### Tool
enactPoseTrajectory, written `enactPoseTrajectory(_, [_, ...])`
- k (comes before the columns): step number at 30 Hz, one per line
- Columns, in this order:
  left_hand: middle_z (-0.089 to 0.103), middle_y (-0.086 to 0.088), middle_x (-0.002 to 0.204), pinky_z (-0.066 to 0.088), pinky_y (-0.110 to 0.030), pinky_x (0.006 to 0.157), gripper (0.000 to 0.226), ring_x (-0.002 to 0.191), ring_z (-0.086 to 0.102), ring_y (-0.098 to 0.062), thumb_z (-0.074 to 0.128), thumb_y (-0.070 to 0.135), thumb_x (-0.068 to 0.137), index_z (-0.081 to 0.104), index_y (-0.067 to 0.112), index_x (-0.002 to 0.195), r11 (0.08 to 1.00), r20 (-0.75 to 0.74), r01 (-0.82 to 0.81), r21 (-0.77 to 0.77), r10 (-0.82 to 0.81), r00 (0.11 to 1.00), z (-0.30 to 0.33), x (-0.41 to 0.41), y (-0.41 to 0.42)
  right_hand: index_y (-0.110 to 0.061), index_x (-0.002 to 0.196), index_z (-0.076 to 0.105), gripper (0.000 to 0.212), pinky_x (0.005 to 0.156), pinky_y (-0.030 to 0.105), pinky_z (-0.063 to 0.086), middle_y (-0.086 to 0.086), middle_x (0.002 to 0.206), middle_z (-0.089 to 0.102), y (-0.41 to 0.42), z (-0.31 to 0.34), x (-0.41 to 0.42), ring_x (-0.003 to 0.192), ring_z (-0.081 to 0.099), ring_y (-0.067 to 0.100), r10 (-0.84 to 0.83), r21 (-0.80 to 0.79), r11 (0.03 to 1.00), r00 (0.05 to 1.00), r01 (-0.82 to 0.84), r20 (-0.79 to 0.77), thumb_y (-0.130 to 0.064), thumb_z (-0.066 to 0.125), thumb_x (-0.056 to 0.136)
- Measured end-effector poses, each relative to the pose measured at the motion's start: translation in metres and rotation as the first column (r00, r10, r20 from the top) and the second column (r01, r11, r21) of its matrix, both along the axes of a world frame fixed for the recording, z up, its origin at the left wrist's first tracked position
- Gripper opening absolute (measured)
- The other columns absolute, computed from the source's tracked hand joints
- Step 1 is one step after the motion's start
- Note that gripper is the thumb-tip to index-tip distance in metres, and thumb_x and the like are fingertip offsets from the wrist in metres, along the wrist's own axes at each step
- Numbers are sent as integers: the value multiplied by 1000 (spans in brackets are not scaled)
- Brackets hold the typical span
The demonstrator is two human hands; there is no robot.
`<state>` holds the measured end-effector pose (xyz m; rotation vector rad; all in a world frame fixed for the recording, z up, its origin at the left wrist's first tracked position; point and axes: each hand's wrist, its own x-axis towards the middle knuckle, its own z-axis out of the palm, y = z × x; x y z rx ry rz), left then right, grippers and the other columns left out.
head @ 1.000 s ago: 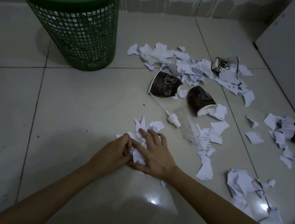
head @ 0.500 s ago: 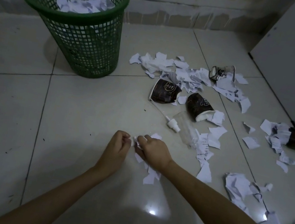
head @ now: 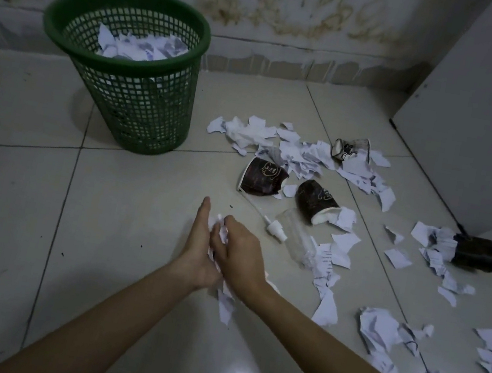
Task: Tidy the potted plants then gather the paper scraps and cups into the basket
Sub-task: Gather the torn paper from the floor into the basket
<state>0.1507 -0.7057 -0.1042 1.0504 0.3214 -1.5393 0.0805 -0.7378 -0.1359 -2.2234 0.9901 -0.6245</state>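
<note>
Green mesh basket (head: 129,93) stands upright against the wall, well ahead of the hands and to their left; paper scraps (head: 137,47) lie piled inside, up near the rim. No cup visible in it

Cups all on the floor, on their sides. Two dark paper cups just ahead-right of the hands: one crushed (head: 262,177), the other (head: 317,200) with its mouth turned toward loose paper. A third dark cup (head: 476,253) lies far right near the white panel (head: 490,98), paper at its mouth. A smaller clear cup (head: 351,147) sits beyond the heap of torn paper (head: 302,157). Clear spray bottle (head: 292,235) lies just right of the right hand, contents not discernible

Left hand (head: 197,250) held edge-up with fingers straight; right hand (head: 237,254) curled against it. Between the two, a wad of scraps (head: 218,231) is pressed and held; more pieces trail below the wrists (head: 225,306)

Against half a second earlier: the hands were two fists pinching at the floor pile, now they are closed together around the paper and lifted off the tile. Basket sits lower in view and more wall shows. Cups and bottle unmoved
</note>
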Motion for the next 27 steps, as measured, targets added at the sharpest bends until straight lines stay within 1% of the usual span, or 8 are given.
enactPoseTrajectory(4, [57, -5, 80, 41, -28, 78, 44, 83, 54, -17, 31, 57, 92, 55, 20, 96, 999, 25, 13, -53, -11, 1000, 25, 5, -15, 3, 103, 56, 30, 63, 41, 39, 26, 92, 62, -13, 23, 12, 82, 61, 38, 43, -213, 975, 992, -68, -120, -24, 43, 96])
enactPoseTrajectory(8, [51, -3, 50, 38, -25, 62, 41, 62, 46, -16, 32, 29, 96, 40, 14, 58, 991, 98, -64, -114, 75, 992, 49, 11, -30, 9, 88, 61, 25, 44, 34, 39, 29, 70, 63, -25, 60, 24, 57, 61, 40, 44, -390, 916, 989, -96, -141, -13, 49, 85])
enactPoseTrajectory(10, [51, -4, 46, 39, -26, 59, 41, 60, 46, -18, 33, 22, 94, 41, 13, 55, 989, 137, -97, -113, 112, 984, 63, 15, -36, 9, 96, 58, 24, 49, 37, 37, 30, 79, 64, -30, 74, 30, 65, 63, 41, 42, -410, 904, 979, -122, -198, -9, 45, 89])
enactPoseTrajectory(14, [50, -6, 65, 40, -28, 58, 39, 62, 48, -19, 35, 17, 93, 46, 11, 55, 992, 229, -98, -77, 113, 967, 93, 24, -38, 3, 109, 49, 24, 61, 36, 29, 23, 99, 63, -40, 94, 40, 85, 63, 34, 29, -414, 894, 946, -170, -324, -10, 35, 95])
enactPoseTrajectory(17, [56, -7, 73, 45, -31, 74, 39, 73, 54, -23, 37, 21, 94, 53, 10, 61, 992, 256, -77, -104, 102, 961, 115, 38, -38, -1, 114, 44, 24, 64, 37, 31, 20, 105, 62, -44, 114, 57, 92, 61, 33, -8, -428, 889, 927, -166, -376, -12, 33, 96])
enactPoseTrajectory(19, [57, -7, 76, 43, -31, 80, 39, 79, 55, -23, 37, 27, 95, 53, 11, 63, 990, 286, -73, -119, 104, 952, 133, 54, -42, -2, 111, 45, 21, 64, 39, 34, 20, 103, 62, -48, 133, 73, 91, 61, 34, -22, -448, 882, 938, -144, -345, -14, 36, 95])
enactPoseTrajectory(25, [42, -8, 62, 38, -28, 60, 45, 62, 43, -18, 29, 30, 98, 37, 14, 57, 967, 407, -167, -192, 233, 883, 195, 120, -65, 1, 96, 52, 23, 58, 35, 30, 25, 89, 63, -69, 203, 138, 78, 59, 36, 101, -405, 907, 993, -114, -54, -19, 41, 96])
enactPoseTrajectory(27, [43, -9, 63, 40, -28, 68, 48, 64, 44, -20, 24, 33, 99, 36, 14, 56, 963, 410, -166, -210, 241, 879, 209, 144, -74, 3, 96, 52, 27, 56, 33, 29, 25, 88, 63, -78, 218, 161, 75, 57, 34, 142, -398, 908, 990, -133, -6, -20, 39, 98])
